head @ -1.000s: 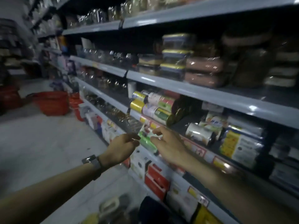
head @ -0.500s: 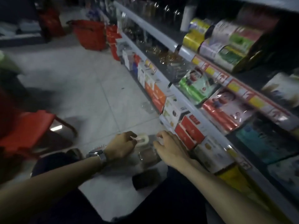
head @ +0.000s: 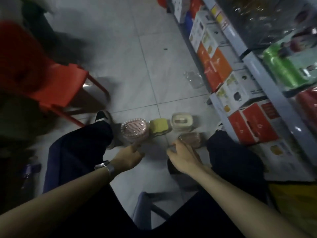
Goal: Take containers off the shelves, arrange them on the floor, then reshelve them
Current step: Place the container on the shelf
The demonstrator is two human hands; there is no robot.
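Observation:
Several containers stand in a cluster on the tiled floor between my knees: a round one with a pink ribbed lid, one with a yellow lid, a rectangular one with a cream lid and a brownish clear one. My left hand, with a watch on the wrist, reaches to the base of the pink-lidded container with loosely curled fingers and holds nothing. My right hand has its fingers spread, the tips at the brownish container's near side. Blur hides whether they touch it.
Shelves with boxed goods run along the right. A clear container stands on the floor beside the orange boxes. A red plastic chair is at the left. My dark-trousered legs flank the containers.
The view has swung down from the shelves to the floor. Both hands came down from shelf height to the containers on the floor.

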